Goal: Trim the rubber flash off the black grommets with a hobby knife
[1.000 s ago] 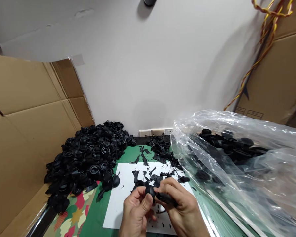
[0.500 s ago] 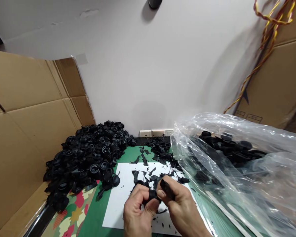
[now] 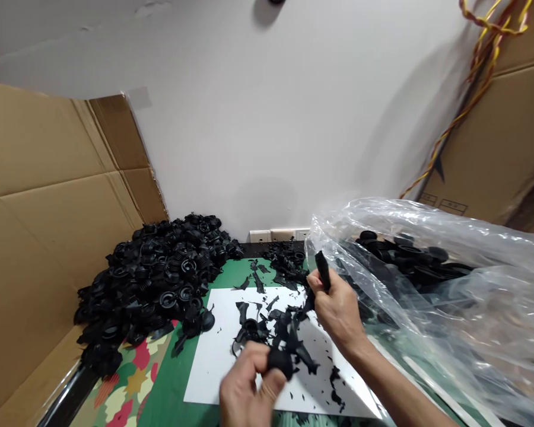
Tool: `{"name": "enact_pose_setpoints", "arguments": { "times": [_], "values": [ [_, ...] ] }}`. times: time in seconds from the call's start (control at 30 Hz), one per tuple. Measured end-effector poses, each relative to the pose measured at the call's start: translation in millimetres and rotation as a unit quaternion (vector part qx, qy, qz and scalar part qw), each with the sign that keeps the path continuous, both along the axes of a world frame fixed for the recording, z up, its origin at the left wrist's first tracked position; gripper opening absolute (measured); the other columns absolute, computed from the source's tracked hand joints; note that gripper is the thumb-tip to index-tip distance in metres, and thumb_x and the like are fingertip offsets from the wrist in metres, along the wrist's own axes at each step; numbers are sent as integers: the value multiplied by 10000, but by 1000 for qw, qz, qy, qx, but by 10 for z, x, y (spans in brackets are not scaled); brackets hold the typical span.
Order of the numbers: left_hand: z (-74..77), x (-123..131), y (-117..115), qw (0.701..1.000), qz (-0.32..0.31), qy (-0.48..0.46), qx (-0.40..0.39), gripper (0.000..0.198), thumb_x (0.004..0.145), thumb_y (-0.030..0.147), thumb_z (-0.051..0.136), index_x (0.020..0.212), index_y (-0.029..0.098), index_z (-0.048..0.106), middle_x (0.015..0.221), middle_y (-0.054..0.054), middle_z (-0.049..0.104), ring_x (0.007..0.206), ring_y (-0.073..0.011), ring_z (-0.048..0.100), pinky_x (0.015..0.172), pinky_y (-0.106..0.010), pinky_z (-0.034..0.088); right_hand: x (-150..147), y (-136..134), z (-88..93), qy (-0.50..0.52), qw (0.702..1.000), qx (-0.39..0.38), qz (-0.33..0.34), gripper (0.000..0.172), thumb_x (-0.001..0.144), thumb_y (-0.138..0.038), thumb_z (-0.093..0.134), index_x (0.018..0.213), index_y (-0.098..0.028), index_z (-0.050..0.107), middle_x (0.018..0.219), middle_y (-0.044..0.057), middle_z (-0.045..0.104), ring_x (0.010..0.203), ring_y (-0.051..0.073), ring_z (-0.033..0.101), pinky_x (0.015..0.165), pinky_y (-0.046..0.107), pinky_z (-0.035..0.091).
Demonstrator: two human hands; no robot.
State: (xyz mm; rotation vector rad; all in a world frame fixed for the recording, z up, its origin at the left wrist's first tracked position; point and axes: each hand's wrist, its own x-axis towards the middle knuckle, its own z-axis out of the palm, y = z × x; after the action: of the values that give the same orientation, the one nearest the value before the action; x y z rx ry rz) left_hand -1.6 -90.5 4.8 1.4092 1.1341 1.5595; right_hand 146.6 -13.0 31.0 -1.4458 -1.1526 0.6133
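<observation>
Pinched between the thumb and fingers of my left hand (image 3: 249,382) is a round black rubber part (image 3: 280,363), held over the white sheet (image 3: 213,356). My right hand (image 3: 340,305) is closed around a dark stick-like thing (image 3: 323,270) that pokes up out of the fist; its kind cannot be made out. More black material shows under the right fingers, by the scrap pile and the plastic bag's edge. Torn black rubber scraps (image 3: 291,332) lie on the sheet between my hands.
A big heap of black rubber parts (image 3: 160,267) stands at the left against a cardboard box (image 3: 62,196). On the right lies a clear plastic bag (image 3: 427,296) holding black parts. Scraps (image 3: 289,261) are piled near the wall sockets (image 3: 282,236).
My right hand has come away from the black rubber part and moved up and right towards the scrap pile and bag. My left hand keeps the part, roughly in place. The view has shifted slightly.
</observation>
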Motion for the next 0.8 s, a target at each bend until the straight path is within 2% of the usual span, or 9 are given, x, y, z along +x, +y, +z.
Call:
{"name": "enact_pose_setpoints", "arguments": {
  "times": [0.03,0.13,0.23,0.3,0.4,0.5,0.6,0.7,0.8],
  "values": [
    [-13,-45,38,997,-18,-37,-59,282,685,448,669,589,184,689,592,-25,574,541,-161,483,504,-257,371,46,3,-11,-3,1000,-4,10,198,807,-300,398,626,-227,426,594,-13,480,548,166,428,504,265,326],
    [-33,-153,148,979,-31,-131,-152,336,623,469,720,573,141,666,530,-6,543,515,-120,431,492,-220,334,106,-57,-64,-10,998,-27,63,218,790,-358,476,646,-208,541,611,11,560,580,188,498,541,296,384],
    [-30,-175,192,963,-29,-187,-192,351,580,453,764,606,114,676,481,-9,570,488,-95,427,491,-199,322,108,-163,-139,-10,995,-49,89,218,752,-346,520,804,-185,658,800,77,672,754,256,590,669,375,449],
    [-14,-156,195,948,-36,-236,-210,326,569,411,787,630,106,687,494,-23,604,494,-101,475,511,-202,356,92,-244,-177,6,994,-59,97,281,742,-357,529,912,-181,669,939,102,688,876,288,604,755,420,458],
    [14,-121,197,917,-57,-309,-245,285,554,358,809,640,114,691,536,-45,648,504,-123,543,506,-217,398,16,-381,-193,38,989,-61,130,298,746,-379,558,951,-190,661,1013,100,678,922,288,607,794,420,468],
    [11,-98,209,886,-82,-358,-284,272,539,321,825,680,130,693,539,-37,652,492,-127,558,472,-215,397,-128,-496,-174,56,982,-18,179,213,760,-295,570,939,-213,651,949,63,672,875,256,615,759,367,484],
    [-21,-90,221,869,-125,-377,-295,245,599,301,796,741,131,690,542,-30,642,482,-122,561,454,-206,389,-279,-539,-154,65,977,62,194,163,754,-188,556,886,-224,646,873,36,634,812,215,608,703,302,478],
    [-28,-96,225,869,-160,-367,-291,277,633,278,774,858,145,682,559,-28,649,462,-122,569,442,-201,380,-362,-524,-157,63,976,81,193,101,782,-171,529,742,-206,615,768,21,571,703,182,580,628,271,455],
    [12,-97,223,882,-142,-344,-289,330,604,288,791,887,172,666,613,-37,682,451,-119,577,435,-198,374,-357,-501,-196,29,976,96,191,187,804,-176,513,619,-197,532,682,0,504,628,157,535,573,249,419]
  ]
}}
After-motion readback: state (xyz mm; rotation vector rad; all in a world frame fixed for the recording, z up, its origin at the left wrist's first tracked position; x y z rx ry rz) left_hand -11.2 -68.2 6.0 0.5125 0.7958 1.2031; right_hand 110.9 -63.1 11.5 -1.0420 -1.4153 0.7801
